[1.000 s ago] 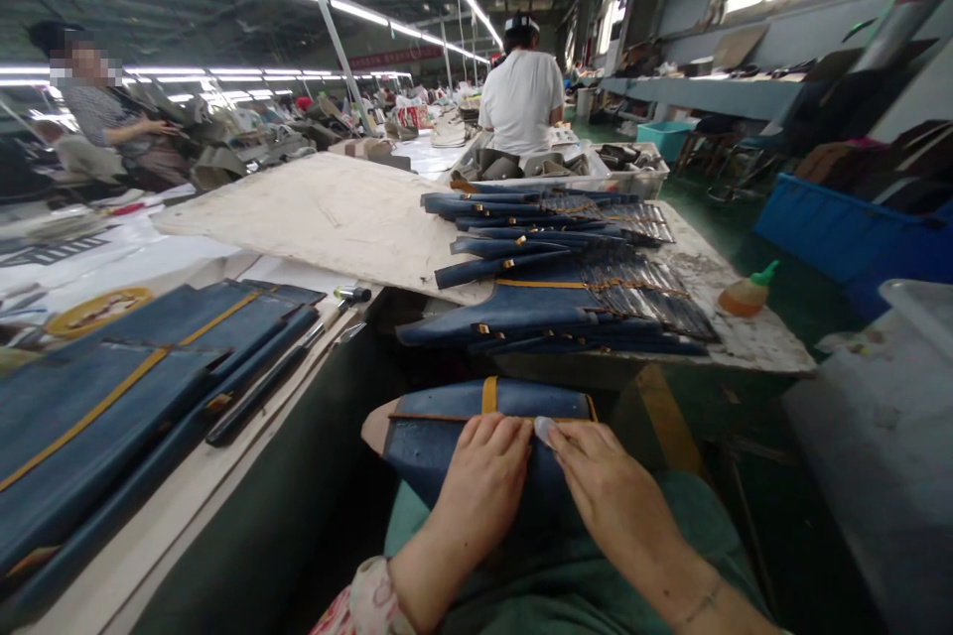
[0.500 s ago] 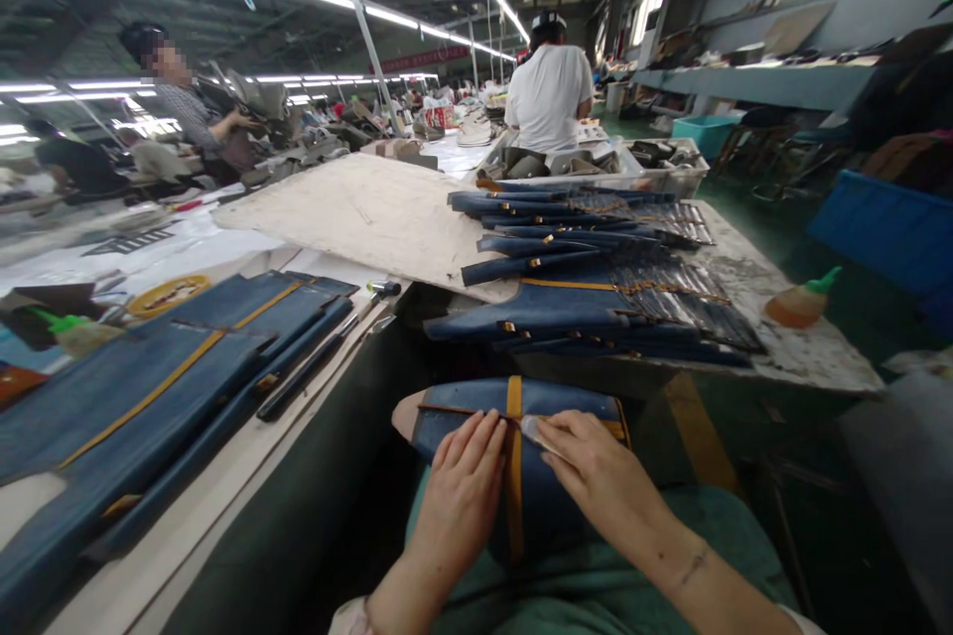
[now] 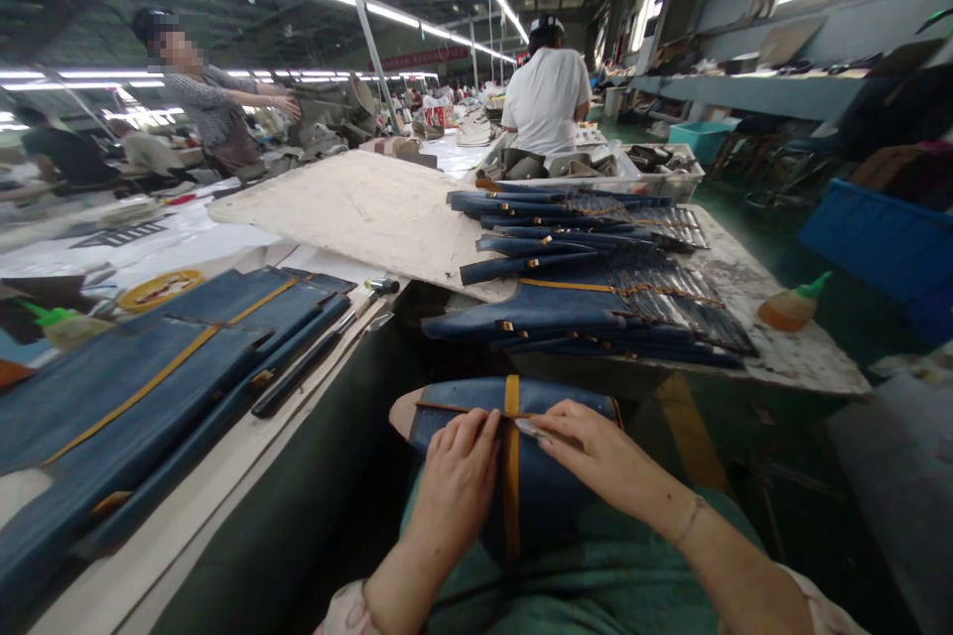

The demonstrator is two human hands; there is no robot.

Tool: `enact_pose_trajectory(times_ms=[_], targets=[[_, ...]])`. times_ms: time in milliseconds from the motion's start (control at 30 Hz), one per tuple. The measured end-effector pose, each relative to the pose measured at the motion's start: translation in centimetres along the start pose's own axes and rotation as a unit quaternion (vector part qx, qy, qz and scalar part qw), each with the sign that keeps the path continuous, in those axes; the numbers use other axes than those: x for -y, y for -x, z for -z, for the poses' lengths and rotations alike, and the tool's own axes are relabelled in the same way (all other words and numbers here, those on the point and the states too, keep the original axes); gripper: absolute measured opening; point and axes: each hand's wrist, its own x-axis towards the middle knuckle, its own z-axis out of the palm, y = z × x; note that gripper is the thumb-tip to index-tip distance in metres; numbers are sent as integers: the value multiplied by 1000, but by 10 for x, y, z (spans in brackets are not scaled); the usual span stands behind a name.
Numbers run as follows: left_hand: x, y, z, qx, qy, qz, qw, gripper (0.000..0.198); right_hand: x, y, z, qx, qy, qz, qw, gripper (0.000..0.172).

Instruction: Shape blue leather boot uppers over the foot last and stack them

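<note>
Blue panels (image 3: 208,382) lie near left and a fanned pile (image 3: 532,319) farther off, both probably for easy reach. The blue piece (image 3: 547,491) rests across the lap (image 3: 581,571), seam (image 3: 447,407) upward, likely for access. The left hand (image 3: 458,476), fingers together and extended, presses it, seemingly steadying; the right hand's (image 3: 603,442) fingers clamp a small pale-tipped tool (image 3: 530,429) at the seam, beside the yellow strap (image 3: 512,496).
</note>
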Motion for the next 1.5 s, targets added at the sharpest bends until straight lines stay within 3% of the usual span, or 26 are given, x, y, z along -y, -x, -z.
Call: enact_pose_trajectory(times_ms=[300, 500, 600, 833, 1067, 1333, 1500], targets=[[2, 10, 0, -9, -1, -22, 1000, 37, -2, -1, -3, 2, -7, -4, 1000, 30], [-8, -13, 13, 42, 88, 57, 994, 25, -8, -6, 0, 22, -42, 13, 999, 30], [-10, -24, 17, 65, 147, 58, 985, 24, -5, -12, 5, 40, -50, 24, 998, 29], [-7, -23, 19, 106, 146, 16, 983, 22, 7, -13, 6, 56, 72, 27, 996, 28], [-5, -16, 8, 132, 85, -20, 987, 30, 3, -8, -18, -10, 152, 24, 988, 32], [-2, -22, 12, 148, 106, -19, 983, 28, 2, -17, -27, -52, 282, 59, 956, 37], [1, -16, 19, 120, 104, -17, 987, 32, -17, -1, -19, -92, 346, 88, 930, 38]])
